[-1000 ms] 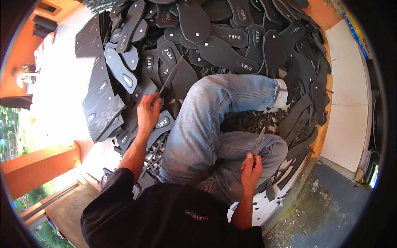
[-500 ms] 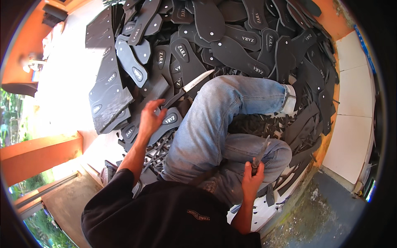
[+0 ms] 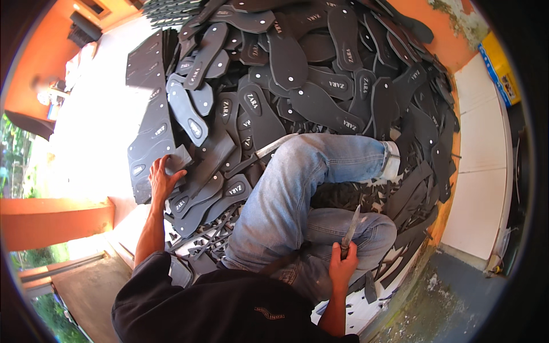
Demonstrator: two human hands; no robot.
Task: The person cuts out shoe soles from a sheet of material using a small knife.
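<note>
Out in front, soles (image 3: 287,60) lie cut, a sheet (image 3: 152,128) by the left hand (image 3: 163,180) (grip unclear) looks uncut, and the right hand (image 3: 343,262) grasps a knife (image 3: 351,227).

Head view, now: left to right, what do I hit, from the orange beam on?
Orange beam → left hand → loose knife → right hand, gripping another knife → rolled jeans cuff → yellow-and-blue object.
</note>
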